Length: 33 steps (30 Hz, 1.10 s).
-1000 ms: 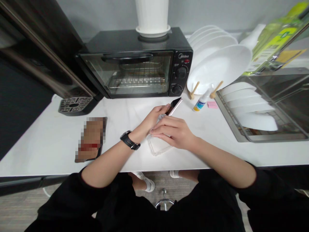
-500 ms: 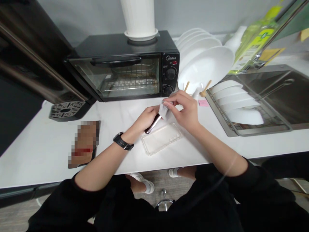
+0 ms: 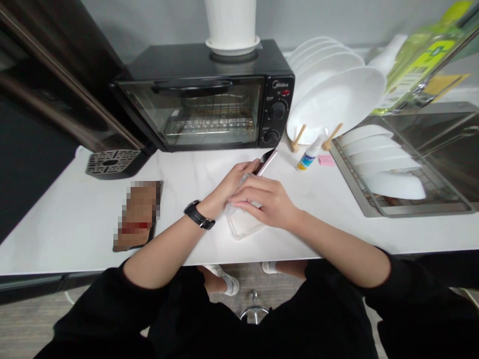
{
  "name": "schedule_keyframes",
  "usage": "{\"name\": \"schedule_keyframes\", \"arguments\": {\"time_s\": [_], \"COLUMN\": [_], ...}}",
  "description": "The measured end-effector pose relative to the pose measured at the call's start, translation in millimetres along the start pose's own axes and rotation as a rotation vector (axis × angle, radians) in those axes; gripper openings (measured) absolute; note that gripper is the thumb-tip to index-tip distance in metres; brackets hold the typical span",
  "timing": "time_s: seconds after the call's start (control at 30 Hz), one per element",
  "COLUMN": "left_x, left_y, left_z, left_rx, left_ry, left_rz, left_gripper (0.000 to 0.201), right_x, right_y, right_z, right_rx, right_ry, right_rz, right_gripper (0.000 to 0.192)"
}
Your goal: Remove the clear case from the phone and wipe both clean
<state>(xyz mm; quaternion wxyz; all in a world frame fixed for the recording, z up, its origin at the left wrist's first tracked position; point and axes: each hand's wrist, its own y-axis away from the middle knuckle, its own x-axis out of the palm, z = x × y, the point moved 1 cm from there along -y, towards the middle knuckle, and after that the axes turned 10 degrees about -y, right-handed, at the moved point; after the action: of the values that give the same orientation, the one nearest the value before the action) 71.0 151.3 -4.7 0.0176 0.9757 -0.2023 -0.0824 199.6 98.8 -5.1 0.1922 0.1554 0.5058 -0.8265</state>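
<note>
My left hand point(image 3: 234, 184) grips a dark phone point(image 3: 266, 160) by its side; only the phone's far tip shows, pointing toward the oven. My right hand point(image 3: 267, 199) lies across the phone with fingers pressed down over it, and a bit of a white wipe point(image 3: 246, 176) peeks out between the hands. A clear phone case point(image 3: 241, 227) lies on the white counter point(image 3: 75, 224) just under and in front of both hands. A black watch point(image 3: 199, 215) sits on my left wrist.
Behind the hands stands a black toaster oven point(image 3: 209, 107) with a white pot point(image 3: 231, 25) on top. To the right are a small spray bottle point(image 3: 309, 158), a pink pad point(image 3: 326, 160), stacked white plates point(image 3: 337, 99) and a sink rack point(image 3: 392, 169). A blurred flat object point(image 3: 138, 214) lies at left.
Half a second ago my right hand was lifted, pinching the wipe above the phone's end. Now it is back down over the phone, which points toward the oven again.
</note>
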Motion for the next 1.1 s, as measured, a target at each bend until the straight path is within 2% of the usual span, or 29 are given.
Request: {"name": "schedule_keyframes", "arguments": {"time_s": [0.13,0.3,0.37,0.53,0.63,0.8,0.97,1.1], "left_x": [1.4,-1.2,-2.6,-4.9,-6.0,-6.4,-3.7,-1.9], "left_y": [3,-3,-5,-2,-1,-7,-11,-9], "left_z": [-7,0,4,3,0,11,20,18], "left_rx": [-0.015,0.037,0.045,0.021,-0.008,0.045,0.038,0.039], "left_ry": [-0.055,-0.057,-0.037,-0.075,-0.12,-0.101,-0.002,-0.072], "left_rz": [0.027,0.016,0.023,0.031,0.054,0.045,0.04,-0.002], "left_gripper": [0.036,0.026,0.022,0.033,0.035,0.033,0.034,0.04], "right_x": [10,-4,-18,-52,-58,-47,-14,4], "right_y": [1,1,-1,-3,-2,-1,1,4], "right_z": [4,-7,-15,-34,-40,-34,-13,-3], "right_rx": [-0.094,-0.061,0.009,0.175,0.204,0.2,0.011,-0.073], "right_ry": [-0.024,0.022,0.036,0.158,0.178,0.171,0.032,0.037], "right_rz": [0.053,0.005,-0.068,-0.4,-0.448,-0.382,-0.031,0.079], "right_gripper": [0.011,0.012,0.013,0.021,0.024,0.02,0.012,0.01]}}
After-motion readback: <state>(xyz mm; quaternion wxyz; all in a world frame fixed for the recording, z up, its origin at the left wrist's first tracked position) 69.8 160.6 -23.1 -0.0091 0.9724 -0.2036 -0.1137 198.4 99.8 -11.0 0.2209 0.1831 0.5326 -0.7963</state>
